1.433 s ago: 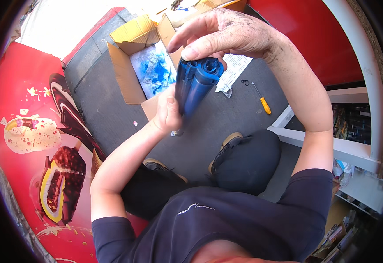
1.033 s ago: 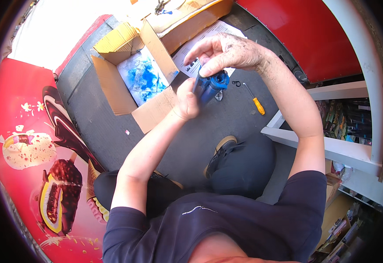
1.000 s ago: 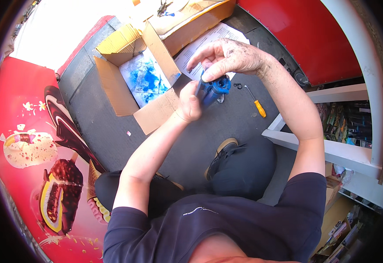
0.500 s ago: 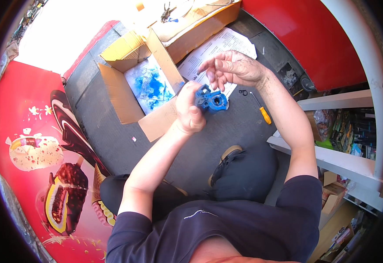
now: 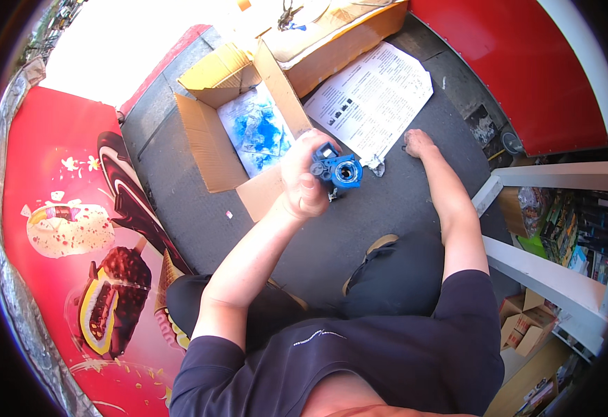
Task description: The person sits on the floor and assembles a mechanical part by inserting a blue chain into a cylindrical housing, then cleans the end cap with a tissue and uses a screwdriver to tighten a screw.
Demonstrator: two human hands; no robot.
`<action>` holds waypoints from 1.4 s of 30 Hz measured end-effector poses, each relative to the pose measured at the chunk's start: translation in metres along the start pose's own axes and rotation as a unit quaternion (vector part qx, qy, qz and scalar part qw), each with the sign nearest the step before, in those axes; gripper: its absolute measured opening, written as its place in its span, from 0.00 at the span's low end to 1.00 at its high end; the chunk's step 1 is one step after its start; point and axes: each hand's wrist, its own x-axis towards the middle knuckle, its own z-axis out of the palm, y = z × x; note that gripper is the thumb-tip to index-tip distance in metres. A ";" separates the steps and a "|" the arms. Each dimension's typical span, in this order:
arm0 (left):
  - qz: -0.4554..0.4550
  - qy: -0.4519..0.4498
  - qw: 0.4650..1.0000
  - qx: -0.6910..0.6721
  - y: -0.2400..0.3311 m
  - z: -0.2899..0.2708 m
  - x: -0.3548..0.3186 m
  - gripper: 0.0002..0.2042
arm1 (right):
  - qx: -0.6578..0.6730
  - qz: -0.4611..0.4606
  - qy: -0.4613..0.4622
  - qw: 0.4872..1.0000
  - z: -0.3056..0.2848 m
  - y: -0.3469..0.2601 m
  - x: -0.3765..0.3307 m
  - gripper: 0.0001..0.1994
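Observation:
In my left hand [image 5: 300, 177] is a blue mechanical part [image 5: 337, 169], held up above the floor. Its round, dark-centred opening faces up, and a square socket shows beside it. My fingers wrap round its left side. Further right, my right hand [image 5: 420, 142] reaches down to the dark floor [image 5: 380, 208], fingers bunched together beside the printed sheet [image 5: 387, 90]. Something small and dark shows at its fingertips, too little to name. A crumpled clear scrap [image 5: 375, 164] lies by the sheet's near corner.
An opened cardboard box [image 5: 203, 149] holds a blue-stained white sheet [image 5: 255, 132]. Beyond it stands a long carton [image 5: 345, 55]. Red panels [image 5: 60, 153] flank the floor, and a white shelf frame [image 5: 547, 271] with packed goods rises at right.
My right hand has gone from beside the blue part down to the floor at the right. The yellow-handled screwdriver there is hidden now. The view has shifted slightly.

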 end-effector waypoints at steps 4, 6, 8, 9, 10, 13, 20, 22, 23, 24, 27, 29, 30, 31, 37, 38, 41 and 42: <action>-0.022 -0.006 1.000 0.008 0.007 -0.004 0.007 0.36 | -0.009 0.022 -0.014 1.000 0.002 -0.002 -0.001 0.10; -0.040 0.001 0.999 -0.005 0.010 -0.004 0.009 0.35 | -0.001 0.003 -0.001 1.000 0.000 -0.006 -0.006 0.11; -0.061 0.012 0.998 -0.011 0.014 -0.004 0.009 0.34 | 0.006 0.016 0.007 1.000 -0.002 -0.010 -0.011 0.13; -0.067 0.016 0.998 -0.009 0.015 -0.005 0.009 0.33 | 0.015 0.021 0.000 1.000 -0.003 -0.011 -0.013 0.13; -0.070 0.020 0.997 -0.009 0.016 -0.005 0.009 0.33 | 0.020 0.038 -0.003 0.999 -0.004 -0.013 -0.015 0.14; -0.072 0.027 0.997 -0.017 0.018 -0.005 0.009 0.33 | 0.007 0.042 0.003 0.999 -0.005 -0.012 -0.018 0.16; -0.051 0.005 0.998 -0.022 0.017 -0.005 0.007 0.32 | 0.023 0.031 0.031 0.999 0.002 -0.009 -0.013 0.16; -0.035 0.005 0.999 -0.021 0.018 -0.004 0.009 0.32 | 0.026 0.028 0.057 0.998 0.002 -0.011 -0.013 0.18; -0.033 0.003 0.999 -0.026 0.020 -0.004 0.009 0.31 | 0.035 0.042 0.053 0.997 0.002 -0.012 -0.014 0.17; -0.028 0.001 0.999 -0.022 0.020 -0.004 0.009 0.31 | 0.036 0.047 0.037 0.998 0.001 -0.012 -0.014 0.18; -0.016 -0.001 1.000 -0.015 0.022 -0.006 0.014 0.30 | 0.085 0.061 0.035 0.994 -0.005 -0.014 -0.018 0.15; -0.021 0.003 1.000 -0.014 0.022 -0.007 0.015 0.30 | 0.106 0.016 0.056 0.993 -0.018 -0.018 -0.022 0.13; -0.022 0.008 1.000 -0.005 0.021 -0.009 0.015 0.31 | 0.109 0.016 0.054 0.992 -0.027 -0.020 -0.031 0.12; -0.027 0.008 1.000 -0.010 0.020 -0.009 0.015 0.31 | 0.166 0.037 0.061 0.983 -0.040 -0.025 -0.036 0.11; -0.034 0.021 0.999 0.002 0.005 -0.009 0.013 0.37 | 0.603 -0.185 0.136 0.764 -0.177 -0.087 -0.114 0.12; -0.034 0.021 0.999 0.000 0.004 -0.008 0.014 0.38 | 0.598 -0.212 0.157 0.756 -0.201 -0.104 -0.135 0.12; -0.031 0.026 0.999 -0.011 0.004 -0.006 0.017 0.39 | 0.615 -0.287 0.137 0.722 -0.257 -0.157 -0.193 0.11; -0.030 0.029 0.999 -0.016 0.005 -0.006 0.018 0.39 | 0.592 -0.333 0.130 0.722 -0.269 -0.173 -0.207 0.11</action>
